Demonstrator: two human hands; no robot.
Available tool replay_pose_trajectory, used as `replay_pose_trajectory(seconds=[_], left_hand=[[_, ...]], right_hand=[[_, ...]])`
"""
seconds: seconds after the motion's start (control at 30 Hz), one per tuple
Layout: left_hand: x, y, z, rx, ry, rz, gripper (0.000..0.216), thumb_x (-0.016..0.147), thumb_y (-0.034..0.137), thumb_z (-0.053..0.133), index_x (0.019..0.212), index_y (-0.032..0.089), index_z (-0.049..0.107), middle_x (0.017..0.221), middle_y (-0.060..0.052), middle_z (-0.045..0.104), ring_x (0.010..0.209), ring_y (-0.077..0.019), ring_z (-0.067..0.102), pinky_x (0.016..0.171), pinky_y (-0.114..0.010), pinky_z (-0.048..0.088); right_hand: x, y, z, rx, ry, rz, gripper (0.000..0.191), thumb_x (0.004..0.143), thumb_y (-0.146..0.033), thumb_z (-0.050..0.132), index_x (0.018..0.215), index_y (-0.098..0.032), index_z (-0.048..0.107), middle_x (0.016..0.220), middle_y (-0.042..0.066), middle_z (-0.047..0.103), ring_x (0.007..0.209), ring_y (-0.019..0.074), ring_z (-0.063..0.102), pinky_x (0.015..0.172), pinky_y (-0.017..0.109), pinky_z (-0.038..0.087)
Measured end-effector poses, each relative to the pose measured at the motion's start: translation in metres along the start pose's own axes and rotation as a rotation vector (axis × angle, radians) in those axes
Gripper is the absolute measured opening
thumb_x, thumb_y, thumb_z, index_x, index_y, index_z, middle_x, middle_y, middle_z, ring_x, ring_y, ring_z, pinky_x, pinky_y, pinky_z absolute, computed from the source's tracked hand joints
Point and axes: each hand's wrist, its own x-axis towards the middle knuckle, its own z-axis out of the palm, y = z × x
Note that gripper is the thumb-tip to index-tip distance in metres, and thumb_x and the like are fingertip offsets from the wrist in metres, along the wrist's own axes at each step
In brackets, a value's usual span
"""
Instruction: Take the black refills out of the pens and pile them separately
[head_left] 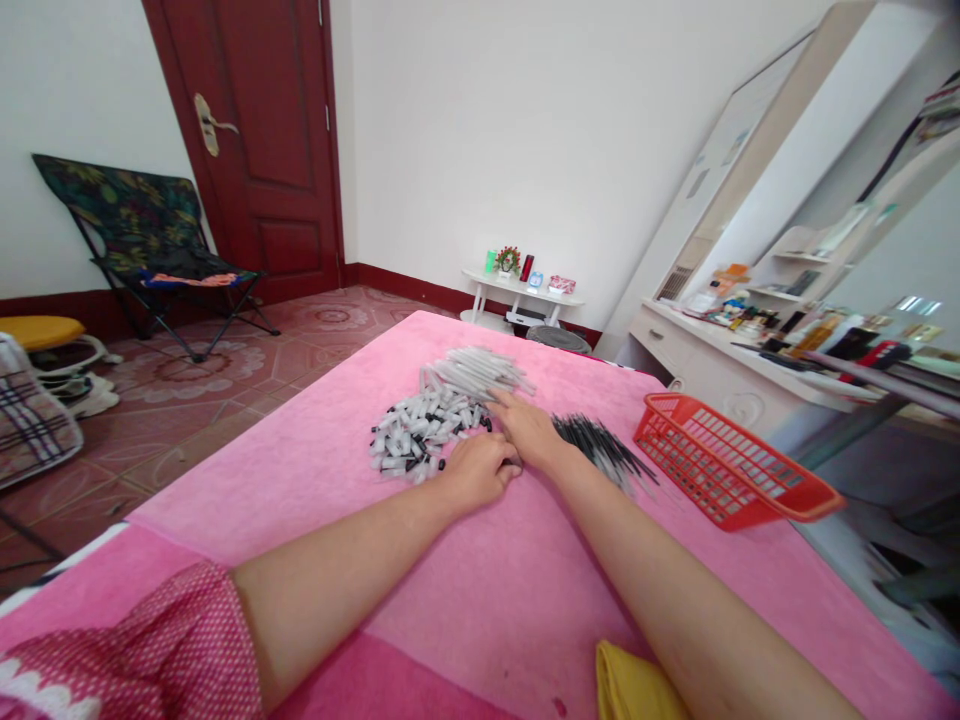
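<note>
My left hand [480, 472] rests on the pink cloth with its fingers curled in; what they hold, if anything, is hidden. It lies at the right edge of a heap of small white and black plastic caps [420, 430]. Just beyond it, my right hand [527, 432] reaches forward with fingers stretched out, their tips at the near edge of a pile of white translucent tubes [476, 370]. To the right of that hand lies a bundle of thin black and grey sticks, like pen refills [604, 450], partly behind my forearm.
A red plastic basket [739, 460] stands at the right edge of the pink-covered table [300, 470]. Something yellow, like folded cloth [634, 685], lies near my right forearm. A dressing table [705, 360] with bottles is at the right, a folding chair [135, 225] at the left.
</note>
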Motion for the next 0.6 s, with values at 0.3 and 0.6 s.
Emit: replay_pose_trajectory(seconds=[0.3,0.6], left_hand=[[-0.001,0.001,0.0,0.01,-0.007,0.018,0.018,0.077,0.021,0.054,0.083,0.022,0.071,0.083,-0.005,0.068,0.078,-0.0182,0.06,0.07,-0.027,0.044],[0.004,-0.008,0.001,-0.475,0.198,-0.176,0.029,0.082,0.03,0.052,0.103,0.015,0.064,0.083,-0.006,0.068,0.074,-0.0169,0.06,0.07,-0.028,0.047]], right_hand=[[-0.032,-0.007,0.005,0.113,0.207,0.291,0.035,0.084,-0.016,0.041,0.11,-0.019,0.064,0.126,0.007,0.057,0.109,0.0194,0.056,0.092,0.03,0.043],[-0.041,0.0,-0.009,0.857,0.469,0.459,0.024,0.073,-0.026,0.052,0.082,-0.016,0.071,0.086,0.006,0.071,0.084,0.0198,0.064,0.077,0.032,0.048]])
